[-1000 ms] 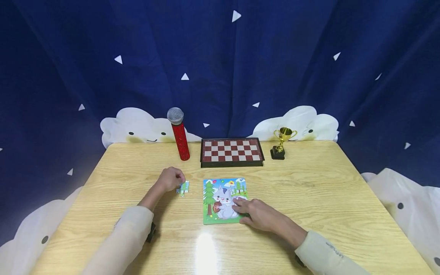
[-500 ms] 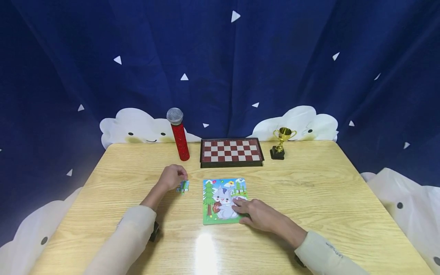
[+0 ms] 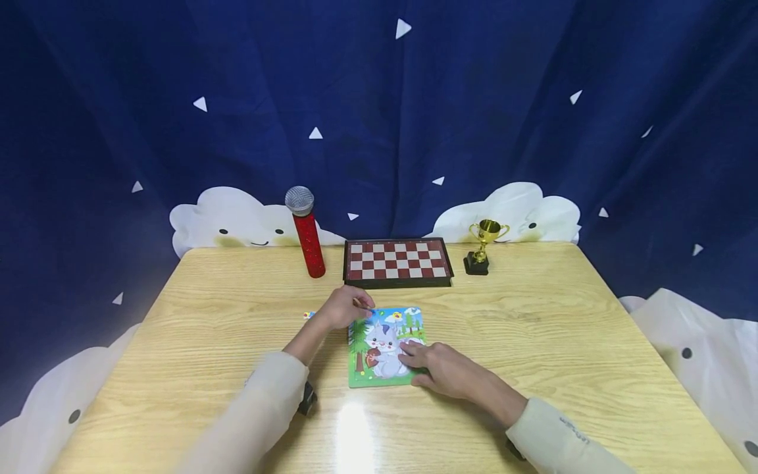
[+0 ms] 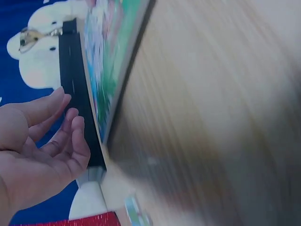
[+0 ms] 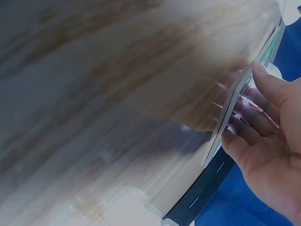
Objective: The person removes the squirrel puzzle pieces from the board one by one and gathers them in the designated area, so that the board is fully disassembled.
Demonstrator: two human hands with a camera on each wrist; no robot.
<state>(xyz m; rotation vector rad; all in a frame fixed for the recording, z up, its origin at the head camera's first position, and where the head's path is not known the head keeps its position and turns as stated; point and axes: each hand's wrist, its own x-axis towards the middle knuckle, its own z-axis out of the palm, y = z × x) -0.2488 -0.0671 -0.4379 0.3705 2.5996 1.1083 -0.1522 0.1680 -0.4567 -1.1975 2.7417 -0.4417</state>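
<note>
A square jigsaw puzzle (image 3: 385,375) with a grey squirrel holding a nut lies flat mid-table. Over its upper left corner is my left hand (image 3: 345,308), fingers loosely bent. In the left wrist view that hand (image 4: 47,146) shows a gap between thumb and fingers, with nothing seen between them. My right hand (image 3: 447,370) rests its fingers on the puzzle's right side, thumb at the lower right edge. The right wrist view shows those fingers (image 5: 256,120) spread over the puzzle's face. A small colourful piece (image 3: 309,315) lies left of the puzzle, partly hidden behind the left hand.
Behind the puzzle sits a red-and-white checkered board (image 3: 397,260) in a black case. A red microphone (image 3: 310,243) stands to its left, a gold trophy cup (image 3: 485,240) to its right. A dark blue curtain (image 3: 379,118) hangs along the table's back edge.
My left hand has moved right, from the small piece at the left to the puzzle's upper left corner. The right hand has stayed on the puzzle.
</note>
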